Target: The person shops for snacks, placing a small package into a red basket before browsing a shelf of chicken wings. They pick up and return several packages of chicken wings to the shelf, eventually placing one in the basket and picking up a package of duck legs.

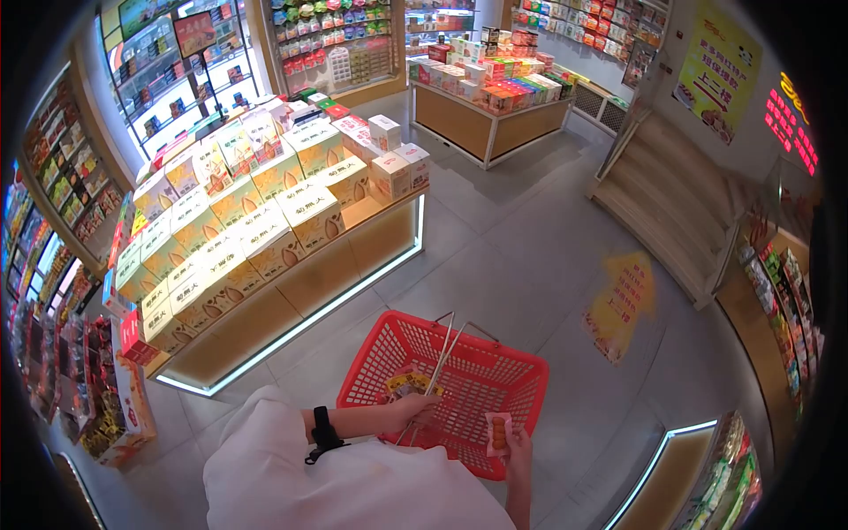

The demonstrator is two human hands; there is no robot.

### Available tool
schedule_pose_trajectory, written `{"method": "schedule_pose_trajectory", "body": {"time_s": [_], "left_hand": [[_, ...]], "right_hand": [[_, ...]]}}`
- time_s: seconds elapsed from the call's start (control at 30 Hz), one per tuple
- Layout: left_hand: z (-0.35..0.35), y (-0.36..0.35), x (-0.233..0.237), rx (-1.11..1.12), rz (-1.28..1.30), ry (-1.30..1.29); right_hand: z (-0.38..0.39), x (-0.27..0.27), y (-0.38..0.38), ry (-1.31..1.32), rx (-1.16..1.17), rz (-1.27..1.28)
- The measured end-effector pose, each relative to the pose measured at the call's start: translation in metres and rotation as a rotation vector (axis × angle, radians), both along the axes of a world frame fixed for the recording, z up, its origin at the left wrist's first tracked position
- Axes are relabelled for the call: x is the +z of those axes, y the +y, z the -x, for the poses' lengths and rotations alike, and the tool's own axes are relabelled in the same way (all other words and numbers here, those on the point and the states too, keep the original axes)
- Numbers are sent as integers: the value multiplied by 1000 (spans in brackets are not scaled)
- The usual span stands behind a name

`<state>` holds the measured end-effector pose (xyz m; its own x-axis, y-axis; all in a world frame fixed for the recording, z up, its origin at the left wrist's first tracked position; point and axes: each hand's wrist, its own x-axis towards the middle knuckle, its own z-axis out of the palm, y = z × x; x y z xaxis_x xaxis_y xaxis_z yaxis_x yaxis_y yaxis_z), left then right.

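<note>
A red plastic shopping basket (508, 375) hangs in front of me, its metal handles raised. My left hand (413, 413), with a black band on the wrist, is closed around those handles. Inside the basket, at its left end, lies a brown and yellow snack packet (413, 385), partly covered by the hand. Over the basket's right near corner, my right hand (518, 450) pinches a small clear-and-pink snack packet (499, 434) with orange-brown round pieces showing through. That packet is upright in the fingers.
To the left stands a display counter (291, 305) stacked with snack boxes (238, 221). Another display table (495, 132) is farther back. Wooden stairs (671, 194) rise at the right, near a yellow arrow floor sticker (621, 305). Low shelves (662, 477) border the lower right.
</note>
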<state>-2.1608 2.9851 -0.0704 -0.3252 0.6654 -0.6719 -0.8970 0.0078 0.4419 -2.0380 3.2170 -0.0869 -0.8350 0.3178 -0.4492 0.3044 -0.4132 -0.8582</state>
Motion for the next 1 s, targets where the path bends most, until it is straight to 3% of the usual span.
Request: {"method": "schedule_pose_trajectory", "body": {"time_s": [0.1,0.23,0.4,0.5,0.6,0.67,0.77,0.83,1.0], "left_hand": [[57,52,0,48,26,-15],[113,81,9,81,-18,31],[141,103,-4,166,72,-57],[151,101,-7,269,37,-95],[149,100,8,448,104,-152],[132,89,-7,565,33,-102],[95,83,20,828,112,-122],[65,72,40,984,149,-158],[-23,45,31,1345,140,-164]], "right_hand": [[47,13,42,-56,-84,-30],[111,22,90,-81,49,-56],[191,33,124,-49,120,-48],[229,14,139,-51,209,32],[268,-8,141,-64,445,-9],[288,-18,138,-80,643,-40],[334,-45,133,-57,973,-95],[345,-52,105,-41,1173,-134],[365,-24,9,-62,1534,-272]]}}
